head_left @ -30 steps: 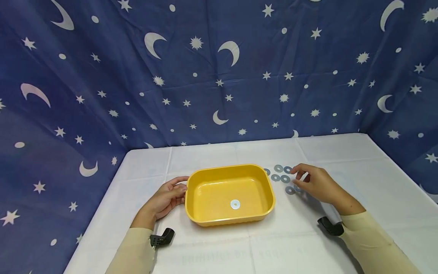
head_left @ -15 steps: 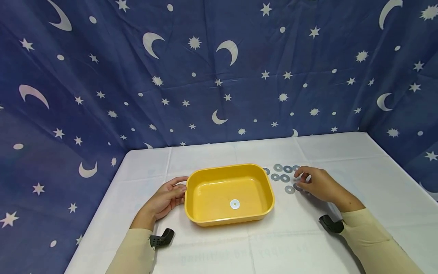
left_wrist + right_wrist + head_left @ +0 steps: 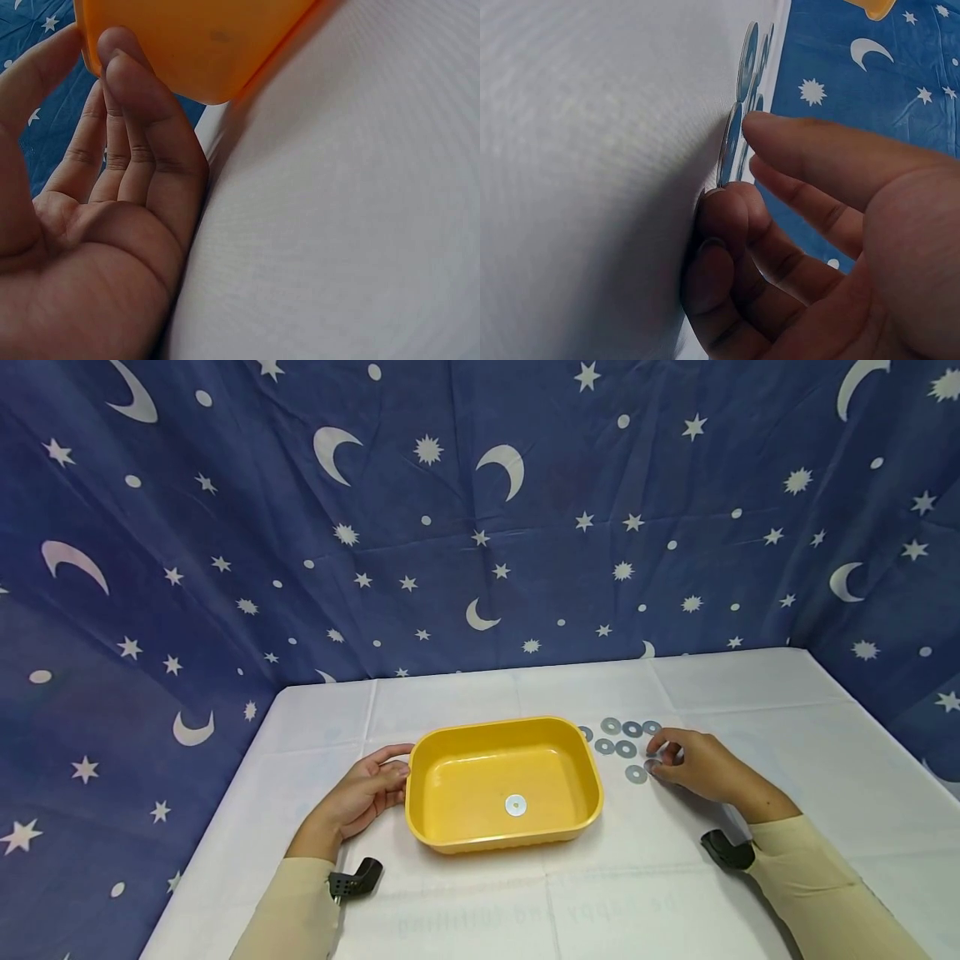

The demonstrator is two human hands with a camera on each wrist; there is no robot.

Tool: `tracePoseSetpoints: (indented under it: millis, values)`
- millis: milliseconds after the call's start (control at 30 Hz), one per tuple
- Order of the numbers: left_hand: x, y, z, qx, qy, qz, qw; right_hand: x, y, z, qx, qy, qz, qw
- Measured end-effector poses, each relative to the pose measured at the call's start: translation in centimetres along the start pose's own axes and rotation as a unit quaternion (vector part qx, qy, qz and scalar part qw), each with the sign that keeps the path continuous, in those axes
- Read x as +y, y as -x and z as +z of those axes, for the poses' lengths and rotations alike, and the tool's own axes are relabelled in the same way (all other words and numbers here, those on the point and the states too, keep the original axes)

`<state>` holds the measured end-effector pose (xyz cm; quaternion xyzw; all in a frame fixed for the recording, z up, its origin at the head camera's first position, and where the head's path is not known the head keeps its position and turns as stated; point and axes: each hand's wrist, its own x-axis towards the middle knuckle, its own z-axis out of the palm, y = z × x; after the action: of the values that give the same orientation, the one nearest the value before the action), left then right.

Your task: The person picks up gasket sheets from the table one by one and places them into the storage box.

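Observation:
A yellow plastic tub [image 3: 453, 802] sits on the white table with a single flat metal washer [image 3: 515, 806] inside. My left hand [image 3: 369, 795] rests against the tub's left side; in the left wrist view its fingertips touch the outer wall. On the table right of the tub lie several grey washers [image 3: 626, 749]. My right hand [image 3: 693, 766] is low over the rightmost of them. Its bent fingers and thumb have a gap between them. In the right wrist view, the fingertips are right at the edge of a washer [image 3: 730, 142], and the thumb overlaps its face.
A white cloth covers the table [image 3: 480, 910]. Behind and at both sides hangs a blue curtain [image 3: 420, 560] with moons and stars. Each wrist carries a small black camera [image 3: 356, 878]. One washer [image 3: 587, 733] lies partly hidden behind the tub's right rim.
The right hand has shifted slightly right and down, uncovering a washer at the back of the group. The left hand and the tub have stayed in place.

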<state>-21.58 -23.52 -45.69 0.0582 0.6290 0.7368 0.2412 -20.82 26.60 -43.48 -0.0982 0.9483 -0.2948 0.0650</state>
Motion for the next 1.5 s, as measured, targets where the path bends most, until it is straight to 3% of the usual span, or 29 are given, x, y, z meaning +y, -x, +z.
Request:
tracePoseSetpoints:
  millis: [1000, 1500]
  values:
    - [0.23, -0.14, 0.09, 0.007, -0.008, -0.007, 0.9999, 0.16, 0.12, -0.2, -0.034, 0.003, 0.025, 0.9991]
    - [0.19, 0.0, 0.15, 0.008, -0.004, -0.006, 0.9999, 0.09, 0.17, -0.01, -0.026, -0.004, 0.006, 0.9996]
